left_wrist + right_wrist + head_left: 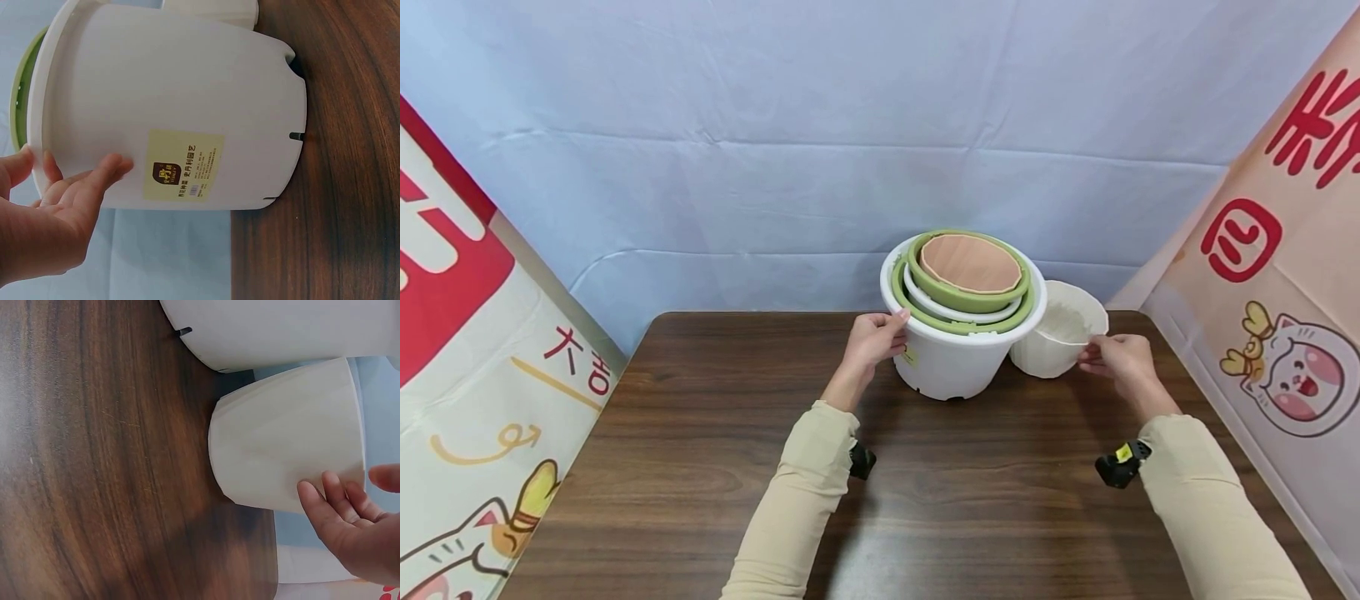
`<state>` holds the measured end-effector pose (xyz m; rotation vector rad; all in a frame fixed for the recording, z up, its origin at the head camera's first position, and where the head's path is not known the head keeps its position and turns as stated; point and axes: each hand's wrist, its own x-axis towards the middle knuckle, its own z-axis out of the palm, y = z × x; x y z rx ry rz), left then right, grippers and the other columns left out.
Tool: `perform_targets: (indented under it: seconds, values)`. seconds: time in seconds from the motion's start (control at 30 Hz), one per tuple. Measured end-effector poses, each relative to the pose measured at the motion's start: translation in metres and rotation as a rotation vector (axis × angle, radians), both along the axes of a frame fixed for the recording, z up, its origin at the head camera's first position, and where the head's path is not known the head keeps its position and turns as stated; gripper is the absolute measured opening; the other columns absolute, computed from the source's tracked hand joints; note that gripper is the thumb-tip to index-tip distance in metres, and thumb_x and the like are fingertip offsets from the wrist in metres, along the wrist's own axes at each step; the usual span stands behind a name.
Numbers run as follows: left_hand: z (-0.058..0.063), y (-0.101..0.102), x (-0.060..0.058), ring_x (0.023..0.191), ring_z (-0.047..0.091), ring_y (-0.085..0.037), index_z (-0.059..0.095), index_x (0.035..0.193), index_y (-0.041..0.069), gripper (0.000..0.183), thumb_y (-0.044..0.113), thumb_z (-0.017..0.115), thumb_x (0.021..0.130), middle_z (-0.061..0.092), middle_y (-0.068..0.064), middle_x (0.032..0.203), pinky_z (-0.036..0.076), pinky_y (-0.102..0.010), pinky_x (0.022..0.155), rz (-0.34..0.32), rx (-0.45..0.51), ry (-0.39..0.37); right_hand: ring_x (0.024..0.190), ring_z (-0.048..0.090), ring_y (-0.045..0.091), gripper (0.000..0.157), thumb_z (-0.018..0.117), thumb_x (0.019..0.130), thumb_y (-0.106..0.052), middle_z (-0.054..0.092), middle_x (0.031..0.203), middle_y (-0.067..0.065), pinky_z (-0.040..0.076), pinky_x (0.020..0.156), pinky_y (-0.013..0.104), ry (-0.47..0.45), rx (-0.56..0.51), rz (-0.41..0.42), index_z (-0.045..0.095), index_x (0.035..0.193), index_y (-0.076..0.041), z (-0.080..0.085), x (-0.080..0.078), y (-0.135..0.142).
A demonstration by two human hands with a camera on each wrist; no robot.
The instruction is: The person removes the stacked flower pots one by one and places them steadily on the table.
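Observation:
A large white flowerpot (951, 362) stands upright near the table's back edge, with a yellow label (184, 165) on its side. Nested inside it are several pots, their green and white rims showing around a peach-coloured one (972, 262) in the middle. My left hand (874, 337) grips the white pot's rim at its left, thumb on top and fingers against the outer wall. Just right of the stack is a smaller cream pot (1045, 354), hollow inside. My right hand (1122, 360) pinches its rim on the right side, fingers spread along the outside.
The brown wooden table (737, 450) reaches back to a pale blue cloth backdrop (775, 192). Printed banners stand along the left (497, 400) and right (1285, 275) sides. A small black device is strapped at each wrist.

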<state>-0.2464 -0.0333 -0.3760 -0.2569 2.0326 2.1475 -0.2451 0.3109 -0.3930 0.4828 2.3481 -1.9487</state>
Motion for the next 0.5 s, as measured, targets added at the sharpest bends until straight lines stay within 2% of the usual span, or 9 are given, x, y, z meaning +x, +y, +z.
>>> perform_targets:
  seconds: [0.23,0.4,0.5]
  values:
    - [0.000,0.000,0.000,0.090,0.062,-0.026,0.061,0.095,-0.006,0.031,0.025,0.061,0.090,0.063,-0.017,0.090,0.053,-0.032,0.076,-0.002,-0.008,0.001,0.057,0.064,0.012,0.022,0.041,0.096,-0.013,0.062,0.061,0.003,0.055,0.058,0.027,-0.021,0.005,0.016,0.048,0.091,0.007,0.011,0.000,0.002]
    - [0.000,0.000,0.001,0.091,0.061,-0.028,0.061,0.094,-0.006,0.031,0.024,0.061,0.090,0.063,-0.019,0.093,0.053,-0.032,0.076,-0.001,-0.007,0.004,0.058,0.063,0.011,0.023,0.039,0.097,-0.016,0.062,0.062,0.001,0.055,0.058,0.027,-0.013,0.048,0.046,0.046,0.095,0.007,0.019,0.000,0.003]
    - [0.000,0.000,0.001,0.091,0.062,-0.028,0.061,0.094,-0.006,0.031,0.025,0.061,0.089,0.063,-0.018,0.091,0.053,-0.033,0.077,-0.002,-0.009,0.007,0.057,0.063,0.012,0.023,0.039,0.097,-0.015,0.062,0.061,0.001,0.055,0.056,0.026,-0.004,0.026,0.050,0.045,0.094,0.006,0.024,-0.002,0.003]
